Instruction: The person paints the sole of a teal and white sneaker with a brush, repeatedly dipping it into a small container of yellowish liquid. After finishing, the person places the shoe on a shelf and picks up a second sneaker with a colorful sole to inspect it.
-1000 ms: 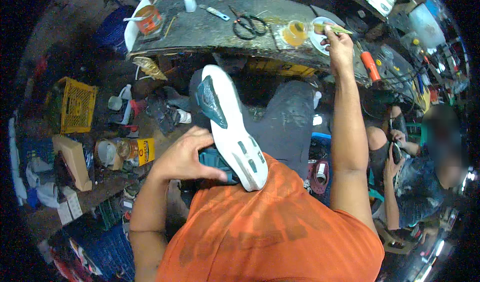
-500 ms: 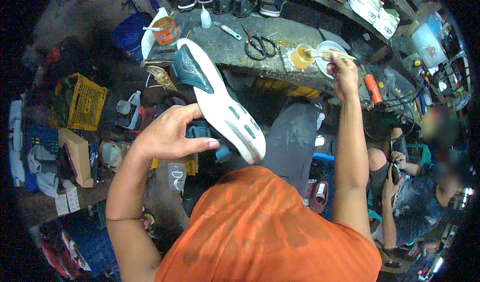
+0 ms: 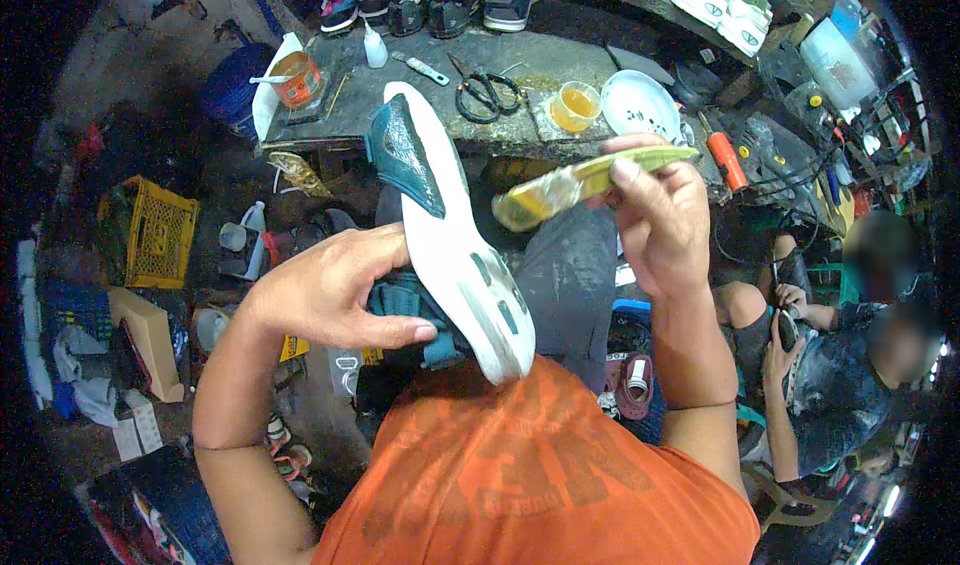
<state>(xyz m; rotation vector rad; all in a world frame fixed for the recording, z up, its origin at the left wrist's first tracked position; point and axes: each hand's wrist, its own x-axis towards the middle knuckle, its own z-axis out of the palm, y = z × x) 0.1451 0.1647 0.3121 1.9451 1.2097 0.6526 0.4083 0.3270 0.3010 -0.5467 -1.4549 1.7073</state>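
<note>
My left hand (image 3: 335, 290) is wrapped round a sandal (image 3: 440, 205), holding it up with its white sole facing me. A dark teal patch (image 3: 408, 155) near the sole's upper end looks wet and shiny, and teal straps (image 3: 410, 305) show beside my thumb. My right hand (image 3: 665, 225) pinches a yellow-green glue brush (image 3: 580, 180). Its coated tip points left toward the sole without touching it. On the bench beyond stands a clear cup (image 3: 575, 108) of amber liquid, beside a white plate (image 3: 641, 105) with dark spots.
Black scissors (image 3: 488, 97), a utility knife (image 3: 420, 68), a white squeeze bottle (image 3: 374, 47) and an orange tub (image 3: 296, 80) lie along the bench (image 3: 350, 125). Several shoes line its back. A yellow crate (image 3: 160, 232) stands at left. At right another person (image 3: 830, 385) handles a shoe.
My right hand has brought the brush from above the cup back toward me and the sole. The sandal has tilted slightly more upright and shifted nearer, and the view has moved a little.
</note>
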